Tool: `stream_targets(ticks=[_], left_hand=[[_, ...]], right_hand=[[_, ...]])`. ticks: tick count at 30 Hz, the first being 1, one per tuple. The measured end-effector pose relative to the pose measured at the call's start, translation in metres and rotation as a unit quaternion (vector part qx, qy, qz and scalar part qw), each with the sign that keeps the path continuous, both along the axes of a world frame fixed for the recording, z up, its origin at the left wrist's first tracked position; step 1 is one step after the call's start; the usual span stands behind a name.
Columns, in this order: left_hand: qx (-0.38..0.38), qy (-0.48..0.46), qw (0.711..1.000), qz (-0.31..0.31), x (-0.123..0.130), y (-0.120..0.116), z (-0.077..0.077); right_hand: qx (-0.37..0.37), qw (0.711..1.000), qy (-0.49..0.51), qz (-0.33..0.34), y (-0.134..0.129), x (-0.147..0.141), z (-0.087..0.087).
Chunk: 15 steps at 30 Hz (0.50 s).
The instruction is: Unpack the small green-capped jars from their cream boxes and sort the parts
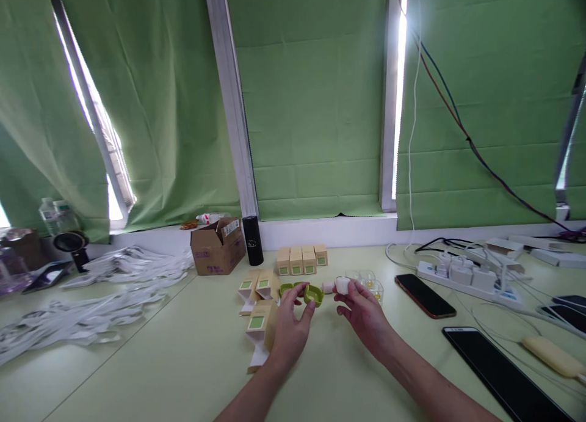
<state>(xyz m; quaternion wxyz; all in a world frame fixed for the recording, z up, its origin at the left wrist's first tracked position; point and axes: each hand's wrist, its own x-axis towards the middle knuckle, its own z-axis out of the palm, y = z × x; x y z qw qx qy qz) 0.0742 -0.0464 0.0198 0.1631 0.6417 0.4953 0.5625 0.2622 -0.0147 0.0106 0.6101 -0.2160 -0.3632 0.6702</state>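
My left hand [293,325] grips a small round green case [314,295] between thumb and fingers, its hollow side showing. A little to the right, my right hand [364,315] pinches a small white piece [342,284], apart from the case. Another white piece [328,287] lies between the hands. Behind my right hand are several clear round containers [366,276]. Open kraft boxes with green windows [257,322] lie to the left of my left hand, and another green item is partly hidden behind its fingers. Several closed kraft boxes [296,261] stand farther back.
A cardboard box [218,248] and a black cylinder [253,241] stand at the back. White straps [132,269] spread over the left. To the right lie a phone [425,295], a black tablet-like device [503,373], a power strip [469,283] with chargers, and cables.
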Motion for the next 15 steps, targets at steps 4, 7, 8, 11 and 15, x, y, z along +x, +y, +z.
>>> stream_targets(ticks=[4,7,8,11,15], left_hand=[[0.011,0.002,1.0,0.01,-0.0006,0.0015,-0.0025],[0.012,0.007,1.0,0.013,-0.001,0.0025,-0.004],[0.012,0.008,1.0,0.013,-0.0011,0.0027,-0.0043],[0.014,0.009,1.0,0.015,-0.0012,0.0034,-0.0049],[0.014,0.007,1.0,0.024,-0.0011,0.0038,-0.0053]], right_hand=[[0.02,0.999,-0.026,-0.037,-0.0021,0.0016,0.0043],[0.064,0.995,-0.062,-0.052,-0.0033,0.0032,0.0068],[0.079,0.992,-0.077,-0.054,-0.0034,0.0036,0.0072],[0.111,0.984,-0.122,-0.073,-0.0024,0.0041,0.0067],[0.129,0.967,-0.176,-0.132,0.0031,0.0043,0.003]])
